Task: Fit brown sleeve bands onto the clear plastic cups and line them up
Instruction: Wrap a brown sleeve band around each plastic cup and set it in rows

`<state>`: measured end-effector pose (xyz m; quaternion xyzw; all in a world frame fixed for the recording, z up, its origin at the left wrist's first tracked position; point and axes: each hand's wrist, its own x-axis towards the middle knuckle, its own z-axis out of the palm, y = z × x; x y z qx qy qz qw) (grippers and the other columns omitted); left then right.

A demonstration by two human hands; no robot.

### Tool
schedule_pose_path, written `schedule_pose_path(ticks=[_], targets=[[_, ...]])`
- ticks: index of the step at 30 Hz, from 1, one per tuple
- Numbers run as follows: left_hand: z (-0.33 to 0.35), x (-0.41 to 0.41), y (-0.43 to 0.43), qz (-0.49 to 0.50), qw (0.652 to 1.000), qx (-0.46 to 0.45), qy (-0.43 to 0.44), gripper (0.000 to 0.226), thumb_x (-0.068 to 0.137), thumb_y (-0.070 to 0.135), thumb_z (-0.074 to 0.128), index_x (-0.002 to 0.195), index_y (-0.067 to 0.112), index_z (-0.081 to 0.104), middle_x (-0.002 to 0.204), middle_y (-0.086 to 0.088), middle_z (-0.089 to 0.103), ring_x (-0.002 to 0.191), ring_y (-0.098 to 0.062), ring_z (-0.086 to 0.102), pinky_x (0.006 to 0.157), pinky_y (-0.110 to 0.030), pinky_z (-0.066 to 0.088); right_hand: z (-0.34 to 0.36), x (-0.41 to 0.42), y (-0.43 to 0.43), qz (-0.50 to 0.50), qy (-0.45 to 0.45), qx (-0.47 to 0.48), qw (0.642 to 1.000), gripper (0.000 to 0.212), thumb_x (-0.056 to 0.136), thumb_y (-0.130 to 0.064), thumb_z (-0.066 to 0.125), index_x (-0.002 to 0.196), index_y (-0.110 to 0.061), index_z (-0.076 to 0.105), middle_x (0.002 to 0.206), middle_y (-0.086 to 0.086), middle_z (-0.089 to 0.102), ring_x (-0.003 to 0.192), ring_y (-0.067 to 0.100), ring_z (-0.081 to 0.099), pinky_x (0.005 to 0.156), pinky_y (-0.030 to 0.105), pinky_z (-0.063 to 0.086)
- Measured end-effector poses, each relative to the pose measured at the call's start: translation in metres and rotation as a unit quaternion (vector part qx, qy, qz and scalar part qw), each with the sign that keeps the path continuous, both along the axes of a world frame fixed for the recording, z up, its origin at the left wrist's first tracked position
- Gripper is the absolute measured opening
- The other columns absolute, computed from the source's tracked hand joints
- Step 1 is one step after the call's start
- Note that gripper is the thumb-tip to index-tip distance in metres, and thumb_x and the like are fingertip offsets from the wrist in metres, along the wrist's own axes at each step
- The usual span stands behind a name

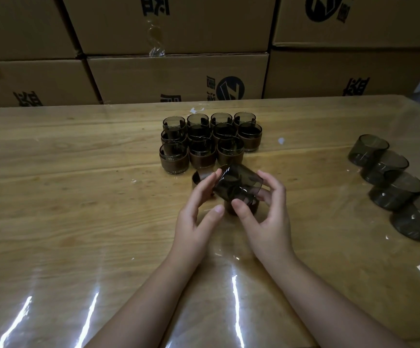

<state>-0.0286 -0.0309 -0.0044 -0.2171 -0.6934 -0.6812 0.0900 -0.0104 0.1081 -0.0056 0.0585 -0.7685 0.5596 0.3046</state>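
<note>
Head view: one tilted clear cup [239, 183] is held just over the counter [78, 197], the right grip [261, 212] curled round it and the left grip [198, 209] pressing straight fingers against its side. Eleven banded cups [202, 153] stand in three rows just beyond. Four bare cups [389, 182] line the right, and a loose brown band [200, 177] lies by the left fingers.

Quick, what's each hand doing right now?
Left hand: open, straight fingers touching the tilted cup.
Right hand: holding that cup, fingers curled round it.
</note>
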Motion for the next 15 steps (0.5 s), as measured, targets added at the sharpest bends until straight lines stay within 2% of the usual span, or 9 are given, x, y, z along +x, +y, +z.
schedule_pose_path(ticks=[4,7,10,12,13,15], targets=[[-0.001,-0.001,0.001,0.007,1.000,0.024,-0.008,0.068,0.082,0.061,0.061,0.138,0.023,0.047,0.140,0.001,0.055,0.131,-0.018,0.049,0.109,-0.047,0.039,0.004,0.007,-0.004,0.031,0.000,0.082,0.996,0.052,0.075,-0.047,0.065,0.123,-0.047,0.044,0.122,-0.020,0.052,0.103,-0.002,0.057,0.091,0.039,0.049],[-0.002,-0.002,0.000,-0.010,0.998,0.060,-0.024,0.075,0.081,0.060,0.065,0.139,0.017,0.046,0.144,-0.003,0.051,0.135,-0.021,0.045,0.112,-0.051,0.034,0.005,0.008,-0.009,0.031,0.007,0.129,0.991,0.057,0.075,-0.045,0.064,0.126,-0.026,0.050,0.119,-0.014,0.052,0.098,-0.001,0.057,0.089,0.049,0.048],[-0.003,-0.001,0.000,-0.015,0.998,0.060,-0.025,0.077,0.082,0.059,0.065,0.142,0.016,0.043,0.148,-0.004,0.047,0.138,-0.023,0.041,0.113,-0.057,0.031,0.005,0.005,-0.009,0.009,0.002,0.152,0.988,0.061,0.074,-0.047,0.063,0.126,-0.016,0.054,0.119,-0.006,0.052,0.101,0.012,0.059,0.088,0.049,0.048],[-0.004,-0.001,0.001,-0.010,0.999,0.036,-0.011,0.076,0.085,0.059,0.061,0.144,0.017,0.042,0.149,-0.001,0.046,0.139,-0.023,0.040,0.112,-0.058,0.031,0.003,0.003,-0.008,-0.008,0.001,0.134,0.991,0.060,0.074,-0.045,0.065,0.126,-0.017,0.053,0.121,-0.008,0.048,0.105,0.014,0.057,0.088,0.048,0.050],[-0.005,0.000,0.001,-0.007,1.000,0.022,-0.004,0.074,0.086,0.059,0.060,0.145,0.017,0.042,0.148,0.000,0.046,0.138,-0.023,0.041,0.112,-0.057,0.032,0.002,0.002,-0.007,-0.020,0.000,0.114,0.993,0.059,0.073,-0.043,0.067,0.125,-0.022,0.050,0.121,-0.010,0.046,0.106,0.009,0.055,0.090,0.044,0.050],[-0.004,-0.001,0.002,-0.005,1.000,0.012,-0.001,0.071,0.087,0.059,0.058,0.143,0.018,0.044,0.146,0.001,0.049,0.137,-0.023,0.043,0.111,-0.054,0.034,0.001,-0.002,-0.003,-0.047,-0.005,0.061,0.997,0.056,0.072,-0.039,0.072,0.120,-0.038,0.044,0.120,-0.010,0.048,0.104,-0.004,0.052,0.091,0.024,0.047]])
